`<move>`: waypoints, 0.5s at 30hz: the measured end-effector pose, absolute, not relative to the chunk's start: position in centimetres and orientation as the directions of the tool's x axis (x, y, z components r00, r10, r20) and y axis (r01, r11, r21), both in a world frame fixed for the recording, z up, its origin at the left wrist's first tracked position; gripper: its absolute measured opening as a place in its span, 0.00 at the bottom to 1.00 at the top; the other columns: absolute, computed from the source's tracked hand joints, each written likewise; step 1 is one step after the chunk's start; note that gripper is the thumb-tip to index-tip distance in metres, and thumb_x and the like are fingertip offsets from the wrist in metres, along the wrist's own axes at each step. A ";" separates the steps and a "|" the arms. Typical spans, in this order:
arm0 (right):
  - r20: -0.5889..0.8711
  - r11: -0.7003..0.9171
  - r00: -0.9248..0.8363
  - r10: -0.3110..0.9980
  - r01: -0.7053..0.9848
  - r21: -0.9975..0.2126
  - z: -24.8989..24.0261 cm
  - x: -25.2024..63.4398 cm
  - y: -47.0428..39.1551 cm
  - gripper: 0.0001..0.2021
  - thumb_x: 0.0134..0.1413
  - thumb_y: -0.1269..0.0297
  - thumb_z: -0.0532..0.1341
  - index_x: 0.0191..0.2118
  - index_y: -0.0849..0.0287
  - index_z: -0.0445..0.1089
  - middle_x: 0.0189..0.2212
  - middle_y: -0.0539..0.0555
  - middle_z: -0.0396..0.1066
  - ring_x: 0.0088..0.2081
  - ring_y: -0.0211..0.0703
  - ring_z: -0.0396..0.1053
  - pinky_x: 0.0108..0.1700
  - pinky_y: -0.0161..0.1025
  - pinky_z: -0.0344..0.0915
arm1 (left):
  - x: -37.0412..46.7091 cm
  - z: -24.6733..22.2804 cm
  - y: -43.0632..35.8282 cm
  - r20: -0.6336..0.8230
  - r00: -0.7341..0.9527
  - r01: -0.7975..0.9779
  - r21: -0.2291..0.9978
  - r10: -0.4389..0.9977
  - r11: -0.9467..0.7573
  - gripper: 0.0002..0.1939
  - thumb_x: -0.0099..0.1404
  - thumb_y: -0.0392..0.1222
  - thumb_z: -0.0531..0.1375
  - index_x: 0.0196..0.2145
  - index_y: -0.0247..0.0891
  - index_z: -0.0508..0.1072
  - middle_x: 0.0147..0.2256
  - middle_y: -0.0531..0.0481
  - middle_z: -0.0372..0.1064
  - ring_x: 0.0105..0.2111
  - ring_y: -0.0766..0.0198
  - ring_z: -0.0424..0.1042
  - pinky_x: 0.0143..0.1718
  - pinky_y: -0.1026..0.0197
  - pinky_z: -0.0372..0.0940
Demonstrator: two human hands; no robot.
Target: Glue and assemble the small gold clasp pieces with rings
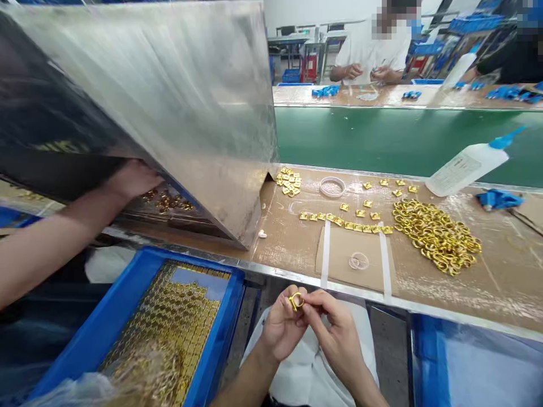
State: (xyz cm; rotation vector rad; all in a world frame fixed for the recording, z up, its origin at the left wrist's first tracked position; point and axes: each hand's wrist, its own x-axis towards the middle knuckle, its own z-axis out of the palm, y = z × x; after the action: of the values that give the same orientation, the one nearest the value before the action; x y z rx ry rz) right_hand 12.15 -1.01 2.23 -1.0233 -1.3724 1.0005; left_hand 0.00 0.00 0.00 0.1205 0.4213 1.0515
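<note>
A gold ring point(292, 303) is held up over my lap, just in front of the table edge. My left hand point(280, 328) is closed, with its thumb and fingers pinching the ring from the left. From the other side, the thumb and forefinger of my right hand point(336, 327) close on the ring's edge. Ahead on the table lies a cardboard sheet point(339, 257) with two white tape strips. On it sits a small clear round dish point(358, 260). A row of square gold pieces point(333, 219) runs along its far edge. To the right is a heap of gold rings point(436, 234).
A tall metal partition point(203, 102) stands left; beyond it a neighbour's hand point(136, 178) reaches among gold pieces. A blue tray point(235, 305) holds rows of gold pieces. Back right are a white bottle point(466, 167), a tape roll point(332, 187) and a green belt point(360, 135). A co-worker point(373, 51) sits opposite.
</note>
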 end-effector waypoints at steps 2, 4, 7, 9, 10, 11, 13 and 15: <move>0.259 0.260 -0.033 0.965 0.056 -0.964 2.1 12.3 -1.1 0.08 0.65 0.73 0.62 0.40 0.53 0.77 0.31 0.48 0.75 0.29 0.37 0.72 0.32 0.29 0.67 | 0.2 0.0 0.0 -0.276 0.427 -0.811 0.304 0.861 0.500 0.25 0.50 0.52 0.77 0.23 0.34 0.67 0.26 0.55 0.63 0.28 0.69 0.63 0.33 0.65 0.55; 0.255 0.257 -0.036 0.966 0.065 -0.964 2.0 12.5 -1.1 0.07 0.65 0.72 0.62 0.39 0.54 0.77 0.30 0.48 0.75 0.29 0.38 0.72 0.32 0.30 0.67 | 0.3 0.0 0.0 -0.268 0.430 -0.809 0.309 0.862 0.500 0.25 0.50 0.52 0.77 0.23 0.34 0.67 0.26 0.55 0.62 0.28 0.70 0.62 0.33 0.64 0.55; 0.265 0.267 -0.032 0.964 0.063 -0.962 2.0 12.6 -1.1 0.07 0.65 0.72 0.62 0.40 0.54 0.77 0.31 0.49 0.76 0.30 0.38 0.72 0.33 0.30 0.67 | 0.4 0.1 0.0 -0.248 0.437 -0.811 0.307 0.865 0.498 0.24 0.50 0.51 0.77 0.24 0.34 0.68 0.26 0.56 0.62 0.27 0.70 0.61 0.34 0.65 0.54; 0.271 0.272 -0.027 0.962 0.054 -0.961 2.0 12.5 -1.1 0.07 0.65 0.72 0.62 0.41 0.53 0.77 0.31 0.48 0.75 0.30 0.38 0.72 0.33 0.30 0.67 | 0.4 0.1 0.1 -0.232 0.440 -0.813 0.307 0.867 0.495 0.24 0.50 0.50 0.77 0.24 0.34 0.67 0.26 0.56 0.61 0.27 0.70 0.60 0.34 0.65 0.54; 0.272 0.273 -0.025 0.962 0.051 -0.961 2.0 12.5 -1.1 0.07 0.65 0.72 0.63 0.41 0.53 0.78 0.31 0.48 0.75 0.30 0.38 0.72 0.33 0.30 0.67 | 0.4 0.1 0.1 -0.226 0.442 -0.814 0.307 0.868 0.494 0.24 0.50 0.50 0.77 0.24 0.34 0.67 0.26 0.56 0.61 0.27 0.70 0.60 0.34 0.65 0.54; 0.271 0.272 -0.024 0.962 0.049 -0.961 2.1 12.5 -1.2 0.08 0.65 0.72 0.63 0.42 0.52 0.78 0.31 0.48 0.75 0.30 0.37 0.72 0.33 0.30 0.67 | 0.4 0.0 0.1 -0.221 0.443 -0.814 0.308 0.869 0.493 0.24 0.51 0.49 0.77 0.24 0.34 0.67 0.26 0.56 0.60 0.27 0.70 0.59 0.34 0.64 0.54; 0.268 0.269 -0.026 0.963 0.047 -0.962 2.1 12.4 -1.2 0.08 0.66 0.72 0.62 0.42 0.52 0.78 0.31 0.48 0.75 0.30 0.37 0.72 0.33 0.30 0.67 | 0.4 0.0 0.1 -0.214 0.446 -0.813 0.310 0.869 0.493 0.24 0.51 0.49 0.76 0.24 0.34 0.67 0.26 0.56 0.59 0.26 0.70 0.59 0.34 0.64 0.54; 0.271 0.272 -0.025 0.962 0.048 -0.961 2.2 12.4 -1.2 0.08 0.66 0.72 0.62 0.42 0.53 0.78 0.31 0.48 0.75 0.31 0.37 0.72 0.34 0.30 0.67 | 0.3 -0.1 0.1 -0.209 0.446 -0.811 0.318 0.870 0.492 0.24 0.52 0.50 0.76 0.24 0.34 0.66 0.26 0.56 0.59 0.27 0.70 0.59 0.35 0.64 0.54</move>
State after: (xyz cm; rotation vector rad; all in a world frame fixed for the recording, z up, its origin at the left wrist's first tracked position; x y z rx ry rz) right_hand 12.39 -1.15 2.19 -1.0303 -1.3773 0.9916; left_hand 0.30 0.12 -0.08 0.1812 0.3665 1.0480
